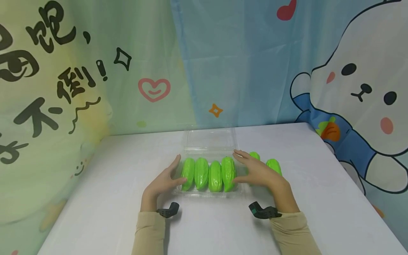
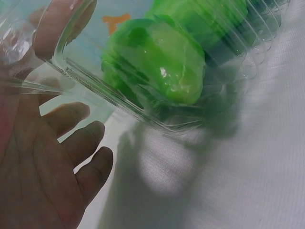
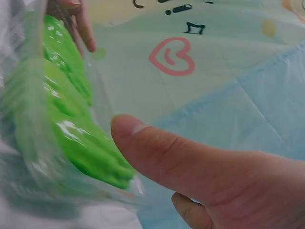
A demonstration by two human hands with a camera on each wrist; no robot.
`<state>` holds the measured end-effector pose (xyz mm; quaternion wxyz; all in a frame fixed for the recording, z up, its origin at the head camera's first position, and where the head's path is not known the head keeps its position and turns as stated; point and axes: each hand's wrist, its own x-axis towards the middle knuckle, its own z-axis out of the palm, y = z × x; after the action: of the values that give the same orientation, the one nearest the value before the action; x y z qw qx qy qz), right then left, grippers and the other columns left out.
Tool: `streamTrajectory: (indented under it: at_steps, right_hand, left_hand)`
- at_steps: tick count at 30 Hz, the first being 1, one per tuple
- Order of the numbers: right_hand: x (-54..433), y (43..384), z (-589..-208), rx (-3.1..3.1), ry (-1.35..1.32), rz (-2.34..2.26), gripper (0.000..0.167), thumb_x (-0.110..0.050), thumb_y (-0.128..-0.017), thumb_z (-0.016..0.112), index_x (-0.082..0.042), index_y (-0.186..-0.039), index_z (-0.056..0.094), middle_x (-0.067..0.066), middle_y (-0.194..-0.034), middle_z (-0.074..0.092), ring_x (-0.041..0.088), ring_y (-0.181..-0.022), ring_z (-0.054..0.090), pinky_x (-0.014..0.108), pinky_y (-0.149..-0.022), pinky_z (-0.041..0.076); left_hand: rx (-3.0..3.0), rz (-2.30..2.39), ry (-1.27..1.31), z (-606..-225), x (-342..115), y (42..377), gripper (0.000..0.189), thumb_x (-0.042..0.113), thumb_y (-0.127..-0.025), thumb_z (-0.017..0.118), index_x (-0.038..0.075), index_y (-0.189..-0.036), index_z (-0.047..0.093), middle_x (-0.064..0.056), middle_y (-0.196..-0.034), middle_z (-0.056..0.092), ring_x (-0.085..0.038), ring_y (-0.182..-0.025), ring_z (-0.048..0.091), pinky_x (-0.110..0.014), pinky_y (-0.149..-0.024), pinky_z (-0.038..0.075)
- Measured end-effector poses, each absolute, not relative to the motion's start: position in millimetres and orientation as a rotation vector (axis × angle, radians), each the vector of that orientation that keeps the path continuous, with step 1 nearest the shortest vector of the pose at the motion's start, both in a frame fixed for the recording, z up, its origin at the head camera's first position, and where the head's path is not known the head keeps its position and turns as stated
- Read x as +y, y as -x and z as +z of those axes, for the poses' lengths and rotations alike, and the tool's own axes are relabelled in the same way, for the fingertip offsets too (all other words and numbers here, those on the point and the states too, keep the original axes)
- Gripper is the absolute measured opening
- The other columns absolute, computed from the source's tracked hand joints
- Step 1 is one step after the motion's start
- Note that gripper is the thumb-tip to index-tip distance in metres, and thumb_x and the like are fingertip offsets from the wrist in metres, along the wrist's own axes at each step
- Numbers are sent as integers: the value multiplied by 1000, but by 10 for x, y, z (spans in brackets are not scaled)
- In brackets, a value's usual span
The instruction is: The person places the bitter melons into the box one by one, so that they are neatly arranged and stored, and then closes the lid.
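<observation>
A clear plastic clamshell box (image 1: 208,193) lies on the table with its lid (image 1: 210,140) folded back. Inside, several bright green, lumpy, elongated vegetable-like pieces (image 1: 201,173) stand side by side. My left hand (image 1: 163,181) is at the box's left side, thumb and fingers spread; in the left wrist view some fingers (image 2: 83,143) show straight beside the plastic rim. At the right side is my right hand (image 1: 256,170), its fingers extended over that edge and its thumb (image 3: 157,143) straight near the rim. Whether either hand presses the plastic is hard to see.
Beyond my right hand, more green pieces (image 1: 274,165) lie on the white table (image 1: 105,198), partly hidden by the hand and forearm. A printed curtain (image 1: 216,63) hangs behind the table. A dark wrist-worn device (image 1: 264,211) sits on each wrist.
</observation>
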<state>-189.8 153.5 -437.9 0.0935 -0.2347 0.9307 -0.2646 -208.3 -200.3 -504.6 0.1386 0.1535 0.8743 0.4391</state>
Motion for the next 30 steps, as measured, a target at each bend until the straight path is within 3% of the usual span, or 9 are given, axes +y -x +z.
streamTrajectory:
  at_steps: [8,19,30]
  right_hand:
    - [1796,1877,-4238,2819,611,-827,88,-33,-80,75,-6,-149,28,12,-158,22,39,-142,23,59,-111,30]
    - [2207,1826,-4197,2799,424,-889,99,-42,-76,77,-8,-152,21,14,-160,14,44,-143,17,66,-110,22]
    - [2548,1818,-4399,2678,357,-948,112,-40,-72,80,-9,-153,11,21,-159,3,49,-142,7,71,-108,15]
  left_hand:
    - [2528,1269,-434,-5041,-2000,2084,101,48,-81,70,20,-154,6,4,-160,5,-19,-148,7,-42,-121,10]
    - [2523,1280,-436,-5041,-2002,2087,100,47,-81,70,21,-154,7,4,-160,6,-19,-148,8,-43,-121,11]
    - [2523,1289,-443,-5045,-2002,2088,101,46,-80,71,19,-154,7,2,-161,6,-21,-148,8,-44,-121,11]
